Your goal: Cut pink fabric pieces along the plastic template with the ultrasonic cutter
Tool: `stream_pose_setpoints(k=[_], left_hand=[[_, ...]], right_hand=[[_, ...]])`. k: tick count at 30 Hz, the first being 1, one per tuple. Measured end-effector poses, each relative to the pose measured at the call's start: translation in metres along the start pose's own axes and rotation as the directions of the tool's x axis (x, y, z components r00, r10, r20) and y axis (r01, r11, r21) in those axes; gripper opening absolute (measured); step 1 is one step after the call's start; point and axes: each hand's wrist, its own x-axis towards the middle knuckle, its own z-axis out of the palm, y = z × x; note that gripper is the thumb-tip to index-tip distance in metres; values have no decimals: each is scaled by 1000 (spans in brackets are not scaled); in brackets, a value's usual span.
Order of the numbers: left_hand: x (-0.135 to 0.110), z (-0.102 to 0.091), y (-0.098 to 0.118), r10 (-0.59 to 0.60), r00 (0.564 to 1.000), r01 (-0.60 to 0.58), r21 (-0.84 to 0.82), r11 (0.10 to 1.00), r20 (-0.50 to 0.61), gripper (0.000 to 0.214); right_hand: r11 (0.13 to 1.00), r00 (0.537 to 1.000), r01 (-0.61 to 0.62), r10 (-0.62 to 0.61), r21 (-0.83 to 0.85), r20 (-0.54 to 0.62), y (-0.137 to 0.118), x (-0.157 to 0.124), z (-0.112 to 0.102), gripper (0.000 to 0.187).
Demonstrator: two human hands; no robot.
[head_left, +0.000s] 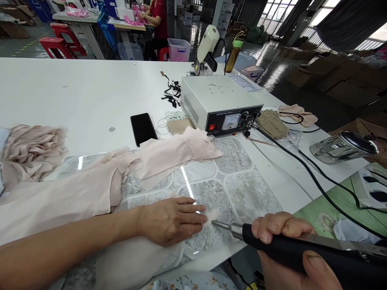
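Observation:
My left hand (173,220) lies flat, fingers stretched out, pressing a pale fabric piece (130,259) onto the mat. A narrow end of that fabric pokes out past the fingertips. In my right hand (290,237) is a black handheld ultrasonic welding tool (273,243), fingers wrapped round its body. Its thin metal tip touches or nearly touches the fabric end; I cannot tell which. Beyond my left hand, pale pink fabric pieces (178,153) are spread out, with more pink fabric (60,197) along my forearm. The tool's cable runs towards a grey generator box (220,92).
A patterned clear mat (242,189) covers part of the white table (90,88). Around it are a black phone (143,129), folded fabric (34,149), a glass jar (341,148), a bottle (233,56) and black cables. Another person (157,24) sits at a far table.

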Motion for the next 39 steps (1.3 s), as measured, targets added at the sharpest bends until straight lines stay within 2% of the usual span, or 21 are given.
stream_pose_setpoints(k=[4, 9, 15, 18, 25, 31, 36, 39], left_hand=[[0, -1, 0, 11, 1000, -11, 4, 1000, 3, 31], [0, 0, 0, 7, 1000, -7, -4, 1000, 27, 32], [0, 0, -1, -15, 999, 16, -31, 999, 49, 29], [4, -3, -3, -51, 997, 54, -49, 997, 60, 27], [23, -17, -17, -157, 975, 160, -4, 987, 157, 28], [30, -21, -35, -132, 985, 131, 18, 991, 115, 21], [33, -19, -36, -110, 992, 109, 27, 994, 63, 19], [36, -20, -37, -84, 994, 82, 36, 996, 70, 18]], right_hand=[[1000, 1000, 2, -2, 4, 21, 0, 2, -2, 18], [998, 996, 58, -56, 18, -70, 1, 4, -5, 21], [995, 995, 99, -99, -17, -13, 3, 6, -7, 17], [989, 990, 139, -140, -41, -12, 8, 12, -10, 16], [980, 980, 197, -196, 32, -28, 21, 40, -17, 13], [981, 982, 186, -183, 63, -45, 24, 53, -16, 13], [978, 979, 198, -195, 65, -56, 26, 61, -14, 13], [978, 980, 195, -191, 73, -54, 27, 62, -13, 13]])
